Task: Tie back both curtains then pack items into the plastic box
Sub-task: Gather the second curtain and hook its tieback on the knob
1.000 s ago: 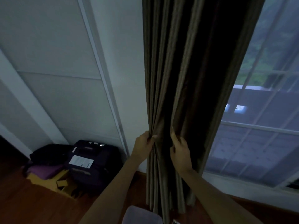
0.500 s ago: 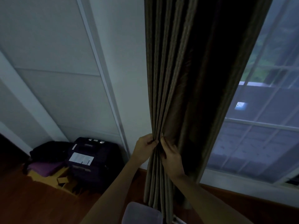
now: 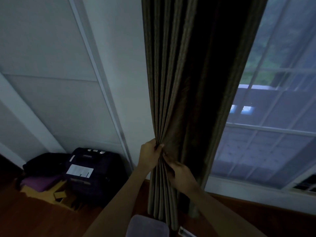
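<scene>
At frame centre, the left hand (image 3: 149, 158) gripped the curtain (image 3: 181, 100) pleats. The right hand (image 3: 181, 173) pinched more folds — likely bunching them for tying.

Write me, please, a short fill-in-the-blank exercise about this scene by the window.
1. The left hand and the right hand both grip the gathered ____.
2. The window lies to the ____ of the hands.
3. The suitcase in the corner bears a ____ paper label.
Missing words: curtain; right; white.
</scene>
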Demonstrator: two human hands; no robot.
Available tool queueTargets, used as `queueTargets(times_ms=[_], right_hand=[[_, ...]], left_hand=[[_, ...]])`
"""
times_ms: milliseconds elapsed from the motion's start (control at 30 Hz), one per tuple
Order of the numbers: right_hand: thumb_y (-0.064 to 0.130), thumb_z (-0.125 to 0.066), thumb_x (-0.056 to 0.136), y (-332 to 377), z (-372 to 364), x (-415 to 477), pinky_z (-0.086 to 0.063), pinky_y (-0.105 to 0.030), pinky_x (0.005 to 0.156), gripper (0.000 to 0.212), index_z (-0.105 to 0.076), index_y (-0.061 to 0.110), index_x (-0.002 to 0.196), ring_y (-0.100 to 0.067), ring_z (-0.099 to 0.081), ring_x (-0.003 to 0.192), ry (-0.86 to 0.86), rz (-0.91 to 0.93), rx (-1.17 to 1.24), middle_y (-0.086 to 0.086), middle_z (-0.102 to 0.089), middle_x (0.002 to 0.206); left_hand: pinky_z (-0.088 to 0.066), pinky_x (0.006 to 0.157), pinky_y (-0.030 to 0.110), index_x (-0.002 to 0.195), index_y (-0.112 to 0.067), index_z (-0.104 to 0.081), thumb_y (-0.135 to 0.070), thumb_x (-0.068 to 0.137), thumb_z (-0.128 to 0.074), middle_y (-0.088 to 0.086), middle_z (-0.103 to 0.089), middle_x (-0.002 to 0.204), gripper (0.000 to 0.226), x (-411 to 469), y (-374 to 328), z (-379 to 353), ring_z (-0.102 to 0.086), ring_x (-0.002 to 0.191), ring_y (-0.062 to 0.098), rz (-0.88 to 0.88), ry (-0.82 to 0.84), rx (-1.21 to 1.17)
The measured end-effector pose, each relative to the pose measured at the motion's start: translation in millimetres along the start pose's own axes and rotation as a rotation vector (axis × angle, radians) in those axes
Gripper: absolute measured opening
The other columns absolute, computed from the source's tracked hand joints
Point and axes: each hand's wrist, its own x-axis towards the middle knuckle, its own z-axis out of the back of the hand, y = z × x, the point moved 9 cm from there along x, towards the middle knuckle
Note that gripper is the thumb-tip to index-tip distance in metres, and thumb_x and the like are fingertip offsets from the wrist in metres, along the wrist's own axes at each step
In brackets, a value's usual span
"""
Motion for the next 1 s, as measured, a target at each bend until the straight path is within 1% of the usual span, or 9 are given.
queueTargets(times_ms=[67,167,300,367,467,633,800,900,1000], right_hand=[[0.025,-0.049,0.09,0,26,-2,-0.037,-0.029,0.111,0.066,-0.022,0.036,0.15,-0.016,-0.046,0.132,-0.11,0.01,-0.054,0.005,-0.035,0.153],[0.035,-0.056,0.09,6,96,-9,-0.033,-0.038,0.112,0.062,-0.036,0.021,0.148,-0.018,-0.037,0.137,-0.5,-0.009,-0.121,-0.002,-0.036,0.153],[0.035,-0.065,0.086,-17,169,-6,-0.024,-0.039,0.116,0.08,-0.022,0.016,0.151,-0.024,-0.023,0.145,-0.792,-0.208,0.035,-0.011,-0.022,0.157],[0.029,-0.068,0.088,-35,183,4,-0.026,-0.042,0.117,0.084,-0.015,0.017,0.153,-0.021,-0.023,0.145,-0.804,-0.268,0.106,-0.009,-0.021,0.158],[0.023,-0.061,0.094,-54,189,15,-0.039,-0.048,0.109,0.075,-0.015,0.026,0.153,-0.02,-0.039,0.136,-0.774,-0.271,0.176,-0.003,-0.035,0.153],[0.015,-0.053,0.097,-70,164,20,-0.055,-0.044,0.087,0.075,-0.01,0.041,0.152,-0.02,-0.063,0.104,-0.622,-0.298,0.122,-0.005,-0.059,0.131],[0.005,-0.053,0.092,-53,124,22,-0.046,-0.028,0.075,0.079,-0.008,0.033,0.15,-0.03,-0.064,0.091,-0.463,-0.239,-0.032,-0.015,-0.065,0.114],[0.003,-0.055,0.09,-29,102,25,-0.042,-0.026,0.083,0.079,-0.013,0.027,0.152,-0.03,-0.06,0.1,-0.423,-0.108,-0.047,-0.018,-0.06,0.122],[0.007,-0.053,0.094,-13,82,21,-0.044,-0.028,0.087,0.072,-0.014,0.025,0.151,-0.027,-0.059,0.103,-0.374,-0.073,-0.012,-0.019,-0.058,0.125]], left_hand=[[-0.034,0.051,0.007,0.08,0.004,-0.061,-0.01,0.092,-0.057,0.002,-0.06,0.072,0.018,2,-1,3,-0.052,0.064,0.01,-0.04,-0.008,0.021],[-0.044,0.061,0.015,0.096,0.001,-0.064,-0.013,0.094,-0.055,0.006,-0.069,0.088,0.017,0,14,2,-0.062,0.076,0.015,-0.026,-0.029,-0.04],[-0.049,0.068,0.026,0.105,-0.005,-0.061,-0.028,0.098,-0.047,0.002,-0.068,0.095,0.028,-9,28,-2,-0.064,0.083,0.015,0.016,-0.055,-0.119],[-0.042,0.064,0.023,0.102,-0.003,-0.06,-0.024,0.099,-0.045,0.002,-0.065,0.095,0.026,2,31,-1,-0.061,0.083,0.016,0.062,-0.047,-0.094],[-0.036,0.062,0.016,0.103,-0.001,-0.061,-0.02,0.099,-0.047,0.006,-0.065,0.097,0.025,22,34,-4,-0.058,0.084,0.016,0.093,0.018,-0.062],[-0.039,0.067,0.007,0.108,-0.003,-0.064,-0.018,0.098,-0.049,0.003,-0.067,0.103,0.023,21,35,-14,-0.06,0.092,0.013,0.073,0.082,-0.141],[-0.043,0.065,0.011,0.092,-0.007,-0.068,-0.021,0.096,-0.054,0.0,-0.068,0.089,0.019,22,36,-27,-0.061,0.077,0.006,0.14,0.217,-0.249],[-0.04,0.062,0.008,0.082,-0.015,-0.065,-0.016,0.095,-0.055,-0.01,-0.063,0.075,0.017,20,35,-27,-0.055,0.063,-0.012,0.138,0.235,-0.296],[-0.043,0.064,0.01,0.08,-0.017,-0.066,-0.015,0.094,-0.056,-0.013,-0.063,0.072,0.017,19,38,-26,-0.056,0.062,-0.012,0.166,0.216,-0.345]])
